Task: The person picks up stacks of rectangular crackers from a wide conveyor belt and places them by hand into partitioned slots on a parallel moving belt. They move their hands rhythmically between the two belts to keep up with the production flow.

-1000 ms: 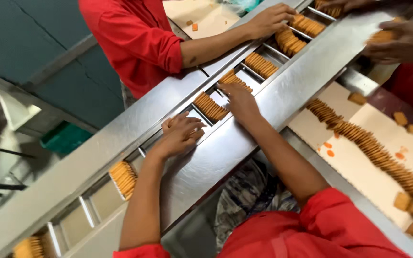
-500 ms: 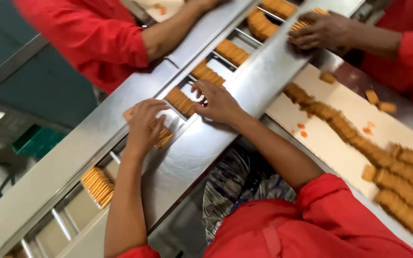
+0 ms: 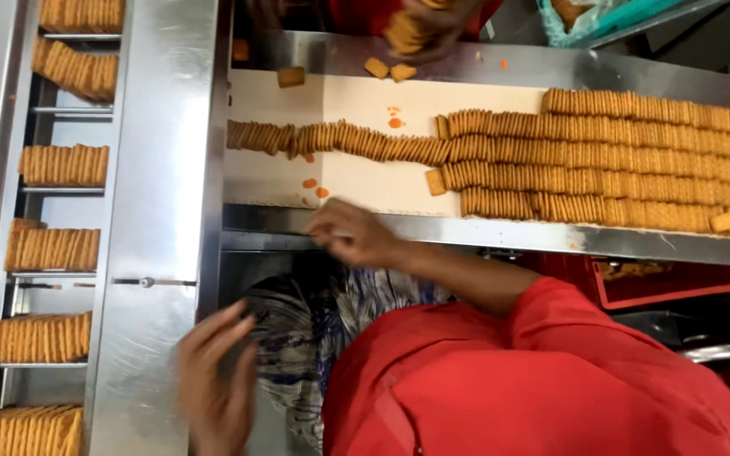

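Two hands beside rows of square biscuits

Right hand point(image 3: 352, 235) rests unclenched on the belt's steel rim point(image 3: 500, 230); left hand point(image 3: 217, 384), blurred, seems spread, holding nothing. Biscuit rows point(image 3: 601, 156) run lengthwise along the belt; six stacks point(image 3: 52, 249) fill the pocket conveyor point(image 3: 44, 203)

We wear a loose red top with short sleeves, its cloth creased across the shoulder at five o'clock. Below it shows a garment patterned in dark blue, white and grey. Our forearms are bare.
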